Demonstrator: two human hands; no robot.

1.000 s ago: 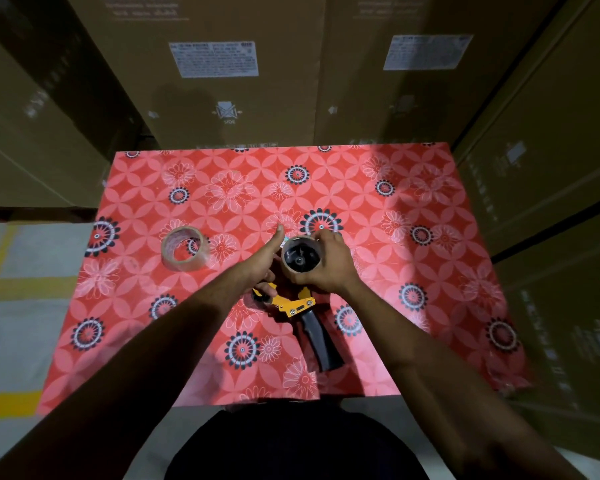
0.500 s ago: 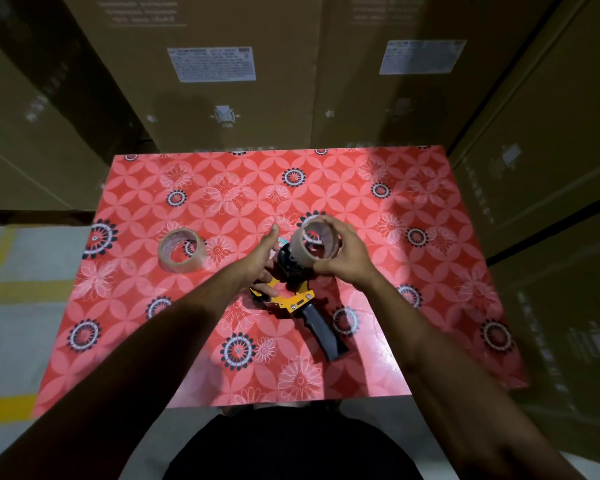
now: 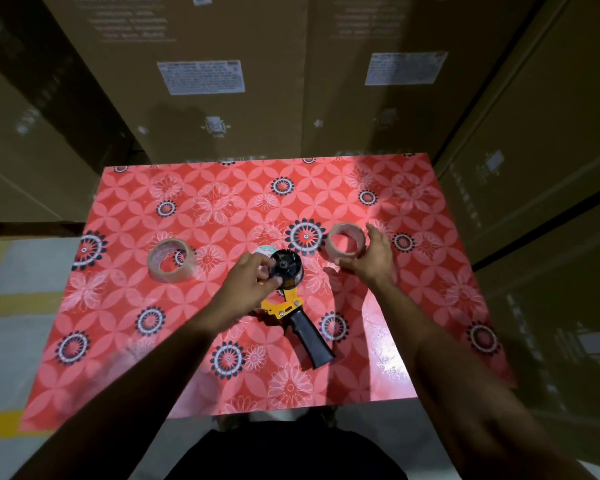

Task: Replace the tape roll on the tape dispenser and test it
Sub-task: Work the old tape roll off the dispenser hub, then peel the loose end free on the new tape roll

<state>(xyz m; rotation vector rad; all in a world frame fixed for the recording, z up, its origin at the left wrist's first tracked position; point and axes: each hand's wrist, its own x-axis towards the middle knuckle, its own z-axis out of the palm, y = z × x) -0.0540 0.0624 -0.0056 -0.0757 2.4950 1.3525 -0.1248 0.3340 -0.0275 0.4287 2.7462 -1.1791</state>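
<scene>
**Old roll off, hub bare**

Nearest me I see the tape dispenser (image 3: 293,306) lying on the red flowered counter (image 3: 118,341), black handle toward me, its empty hub up. My left hand (image 3: 248,284) has its grip pinching the hub's edge. Beyond, my right hand (image 3: 371,258) cups a tape roll (image 3: 346,241), fingers curled around it. A second tape roll (image 3: 170,259) lies apart at left. Cardboard boxes (image 3: 222,98) stand behind.
</scene>
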